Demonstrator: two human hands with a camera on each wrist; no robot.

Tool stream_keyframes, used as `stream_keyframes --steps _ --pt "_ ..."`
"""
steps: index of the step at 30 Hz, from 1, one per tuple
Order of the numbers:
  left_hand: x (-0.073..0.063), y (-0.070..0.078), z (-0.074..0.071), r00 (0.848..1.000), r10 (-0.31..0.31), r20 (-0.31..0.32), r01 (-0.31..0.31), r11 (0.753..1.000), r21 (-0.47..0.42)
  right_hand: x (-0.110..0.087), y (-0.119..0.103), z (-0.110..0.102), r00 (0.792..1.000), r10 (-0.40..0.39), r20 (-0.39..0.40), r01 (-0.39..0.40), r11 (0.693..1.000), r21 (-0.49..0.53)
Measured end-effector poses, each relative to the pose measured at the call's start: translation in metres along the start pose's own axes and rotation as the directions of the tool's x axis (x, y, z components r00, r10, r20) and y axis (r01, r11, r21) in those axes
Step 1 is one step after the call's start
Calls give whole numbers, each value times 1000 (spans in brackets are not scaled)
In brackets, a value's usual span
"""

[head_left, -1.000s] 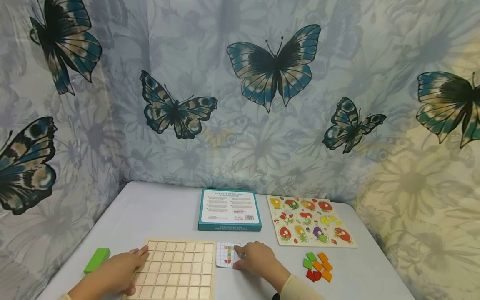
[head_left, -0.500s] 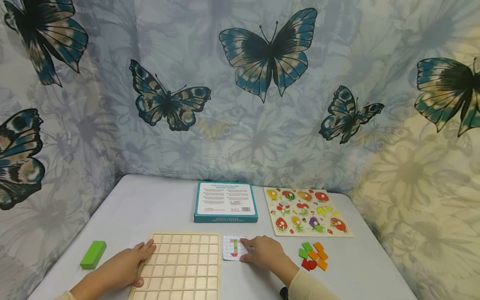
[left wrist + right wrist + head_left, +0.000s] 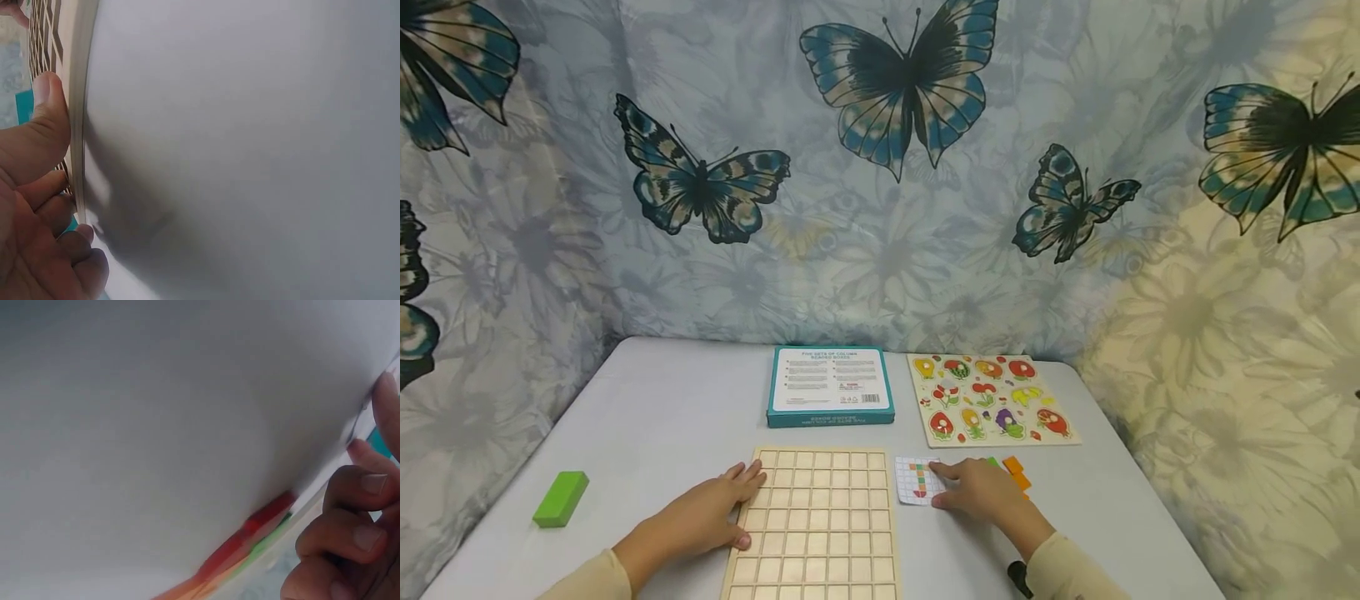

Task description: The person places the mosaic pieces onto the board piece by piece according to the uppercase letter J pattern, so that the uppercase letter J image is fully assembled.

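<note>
My left hand (image 3: 703, 512) rests against the left edge of a wooden grid board (image 3: 817, 521), fingers and thumb spread along the frame. In the left wrist view, the thumb (image 3: 49, 115) lies on the board's rim. Just right of the board is a small pattern card (image 3: 906, 483) printed with a grid and coloured squares. My right hand (image 3: 985, 493) holds this card by its right side between thumb and index finger, the other fingers curled. Orange tiles (image 3: 1015, 468) lie behind that hand, which partly hides the tile group; red tiles (image 3: 247, 540) show in the right wrist view.
A green block (image 3: 561, 500) lies at the left of the white table (image 3: 662, 417). At the back are a teal-edged box (image 3: 830, 385) and a fruit puzzle board (image 3: 992, 400). A butterfly-print cloth (image 3: 850, 275) hangs behind. A dark object (image 3: 1019, 577) sits by the right sleeve.
The grid board has slid right with my left hand on it. My right hand has moved the card right, towards the tiles. The head view has shifted too.
</note>
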State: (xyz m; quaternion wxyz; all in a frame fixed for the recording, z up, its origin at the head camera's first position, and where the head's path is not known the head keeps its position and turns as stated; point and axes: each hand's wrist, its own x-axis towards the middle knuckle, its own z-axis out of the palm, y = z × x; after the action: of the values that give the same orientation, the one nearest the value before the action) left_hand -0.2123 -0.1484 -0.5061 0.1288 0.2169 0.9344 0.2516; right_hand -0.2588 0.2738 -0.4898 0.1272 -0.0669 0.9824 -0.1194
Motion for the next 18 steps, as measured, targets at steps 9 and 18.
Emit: stream_keyframes --steps 9,18 --pt "10 10 9 1000 28 14 -27 999 -41 -2 16 -1 1000 3 2 -3 999 37" --pt "0 -2 15 999 33 -9 -34 995 -93 -6 57 -29 990 34 -136 -6 979 204"
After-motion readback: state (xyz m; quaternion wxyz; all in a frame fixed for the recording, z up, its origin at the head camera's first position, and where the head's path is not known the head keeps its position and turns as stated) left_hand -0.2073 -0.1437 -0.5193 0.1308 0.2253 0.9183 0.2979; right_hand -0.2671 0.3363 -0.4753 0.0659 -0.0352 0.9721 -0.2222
